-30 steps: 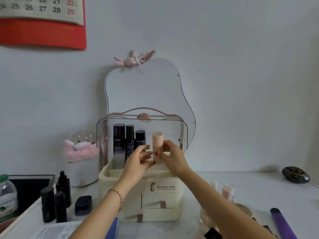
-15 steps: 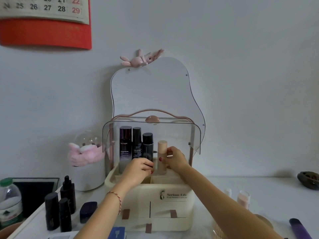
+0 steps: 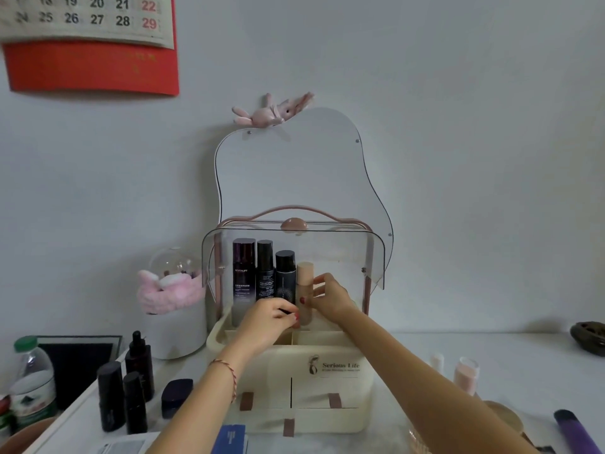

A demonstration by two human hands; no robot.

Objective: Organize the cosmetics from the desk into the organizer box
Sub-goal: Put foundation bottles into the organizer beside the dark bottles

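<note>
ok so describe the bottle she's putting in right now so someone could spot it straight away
Start at the cream organizer box in the middle of the desk, under its raised clear lid. Four bottles stand in a row at its back; take the rightmost, the beige bottle between both hands. It is the only pale one, and the shortest; the other three are dark.

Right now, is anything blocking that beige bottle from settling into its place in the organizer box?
Nothing visible does. The beige bottle stands upright in the organizer box, at the right end of the row, beside the black bottle. The right hand grips it; the left hand is at its base. The clear lid is raised.
</note>
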